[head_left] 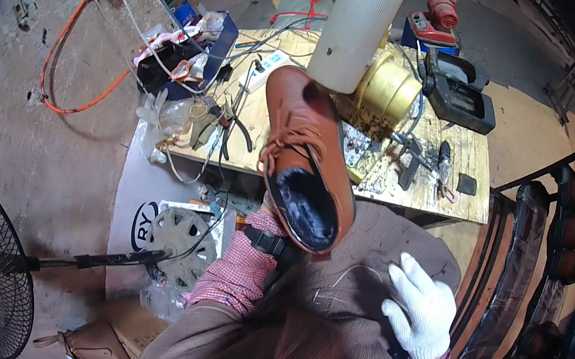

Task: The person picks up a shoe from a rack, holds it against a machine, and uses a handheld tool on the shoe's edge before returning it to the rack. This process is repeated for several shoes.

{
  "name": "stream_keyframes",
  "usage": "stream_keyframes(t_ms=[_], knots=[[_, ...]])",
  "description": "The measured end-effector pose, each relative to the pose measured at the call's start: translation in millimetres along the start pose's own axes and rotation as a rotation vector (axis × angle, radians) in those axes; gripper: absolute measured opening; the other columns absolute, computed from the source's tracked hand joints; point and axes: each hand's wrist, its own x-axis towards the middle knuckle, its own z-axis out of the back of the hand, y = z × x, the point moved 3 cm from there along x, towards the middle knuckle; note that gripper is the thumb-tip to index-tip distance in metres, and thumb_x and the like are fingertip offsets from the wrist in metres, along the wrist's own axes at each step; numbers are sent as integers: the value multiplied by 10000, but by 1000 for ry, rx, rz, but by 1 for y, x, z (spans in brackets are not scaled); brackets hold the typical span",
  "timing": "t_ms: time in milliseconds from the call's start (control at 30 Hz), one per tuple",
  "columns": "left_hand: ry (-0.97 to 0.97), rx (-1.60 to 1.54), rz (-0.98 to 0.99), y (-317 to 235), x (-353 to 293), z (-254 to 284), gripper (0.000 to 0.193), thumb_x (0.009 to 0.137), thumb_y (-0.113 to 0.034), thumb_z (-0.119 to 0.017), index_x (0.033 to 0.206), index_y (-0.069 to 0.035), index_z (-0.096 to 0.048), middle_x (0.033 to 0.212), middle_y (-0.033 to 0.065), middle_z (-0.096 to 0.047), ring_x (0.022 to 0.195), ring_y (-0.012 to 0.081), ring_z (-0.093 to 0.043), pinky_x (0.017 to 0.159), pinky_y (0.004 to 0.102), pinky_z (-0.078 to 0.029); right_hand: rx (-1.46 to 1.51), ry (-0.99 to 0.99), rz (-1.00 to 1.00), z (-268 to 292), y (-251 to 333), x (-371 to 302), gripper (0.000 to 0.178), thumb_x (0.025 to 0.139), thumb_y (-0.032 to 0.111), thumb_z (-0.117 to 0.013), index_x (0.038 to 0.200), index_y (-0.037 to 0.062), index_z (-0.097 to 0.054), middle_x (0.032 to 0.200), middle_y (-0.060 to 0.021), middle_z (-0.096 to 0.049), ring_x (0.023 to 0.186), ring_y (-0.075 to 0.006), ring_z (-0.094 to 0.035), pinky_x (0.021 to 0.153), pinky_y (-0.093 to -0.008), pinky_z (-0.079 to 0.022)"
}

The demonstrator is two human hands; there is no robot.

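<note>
Tan leather lace-up shoe with dark fleece lining (305, 156) is raised above the lap, left hand hidden inside it, grip undeterminable. Judged light, semi-stiff; heel collar suits grasping. White-gloved right hand (422, 312) rests apart, fingers loosely spread.

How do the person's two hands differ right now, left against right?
The left hand is almost hidden behind the brown lace-up shoe it holds up; the right hand is in plain view and holds nothing. The left is raised toward the wooden workbench; the right rests low on the lap, fingers spread. Both arms wear checked cuffs.
</note>
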Motion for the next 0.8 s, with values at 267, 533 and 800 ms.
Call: stream_keyframes(t_ms=[267, 533, 800], knots=[[170, -246, 111, -2, 56, 35, 813, 1009, -727, -594, 1609, -182, -527, 1615, 82, -570, 1448, 337, -569, 1237, 543, -447, 4, -124, -244, -21, -26, -60, 449, 900, 296, -827, 1289, 75, -785, 1348, -170, -756, 939, -336, -755, 817, -409, -570], [86, -136, -42, -14, -17, 6, 853, 1020, -764, -529, 1646, -188, -469, 1657, 90, -515, 1495, 347, -509, 1271, 544, -394, 63, -118, -173, -29, -38, -49, 466, 883, 246, -830, 1308, 66, -768, 1351, -180, -752, 1060, -362, -760, 879, -427, -581], [157, -83, -110, -22, 46, -52, 892, 1030, -800, -463, 1683, -194, -411, 1699, 98, -460, 1541, 357, -449, 1305, 546, -341, 35, -92, -172, -31, -32, -54, 441, 906, 296, -817, 1283, 70, -784, 1330, -184, -757, 1000, -370, -764, 863, -434, -595]])
